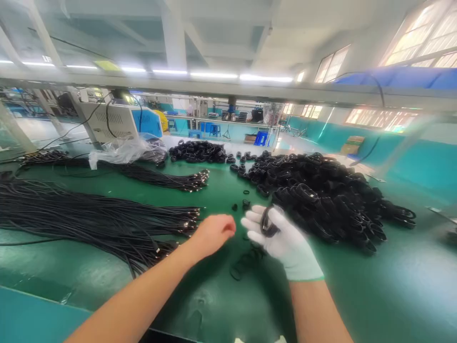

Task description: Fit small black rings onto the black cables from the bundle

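Observation:
My bare left hand [215, 233] is over the green table with its fingers curled in. Whatever they may hold is hidden. Just to its right, my right hand [280, 238], in a white glove, is turned palm up with a black ring [266, 223] gripped between thumb and fingers. Below and between the hands lie several black rings [243, 267], partly in shadow. A small black piece [246, 204] and a thin ring [246, 192] rest beyond the fingertips.
A large heap of black rings [321, 190] spreads on the right, with a smaller pile [198, 151] at the back. Bundles of black cables [89, 209] cover the left. A clear plastic bag [121, 151] lies before a white-and-blue machine [114, 121]. An overhead bar [200, 85] crosses above.

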The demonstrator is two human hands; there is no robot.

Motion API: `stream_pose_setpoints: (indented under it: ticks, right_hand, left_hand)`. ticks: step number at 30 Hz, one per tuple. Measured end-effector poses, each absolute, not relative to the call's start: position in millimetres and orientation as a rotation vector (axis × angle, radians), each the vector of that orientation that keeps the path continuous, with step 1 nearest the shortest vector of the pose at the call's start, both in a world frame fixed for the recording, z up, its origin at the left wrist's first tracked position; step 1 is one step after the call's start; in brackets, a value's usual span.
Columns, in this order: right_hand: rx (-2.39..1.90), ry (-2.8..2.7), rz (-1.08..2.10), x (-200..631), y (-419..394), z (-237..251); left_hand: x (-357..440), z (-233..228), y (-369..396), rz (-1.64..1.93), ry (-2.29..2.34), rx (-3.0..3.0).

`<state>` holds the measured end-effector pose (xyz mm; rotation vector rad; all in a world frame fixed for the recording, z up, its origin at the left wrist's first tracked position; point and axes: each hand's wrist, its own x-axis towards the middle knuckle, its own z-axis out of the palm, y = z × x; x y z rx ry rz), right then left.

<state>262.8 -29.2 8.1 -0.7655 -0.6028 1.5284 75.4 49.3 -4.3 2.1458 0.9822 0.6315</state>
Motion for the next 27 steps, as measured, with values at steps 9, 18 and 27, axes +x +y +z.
stream_pose_setpoints:
  ticks: [9,18,27]
  right_hand:
    - [-0.940,-0.640,1.426,238,-22,0]
    - [-0.977,-0.683,1.385,195,-10,-20]
    - [-0.481,-0.728,1.849,191,-28,-18]
  left_hand:
    - [102,-21,46,0.659,0.903,1.832]
    - [66,-10,13,0.752,0.859,1.334]
    - [38,2,-9,0.886,0.622,0.940]
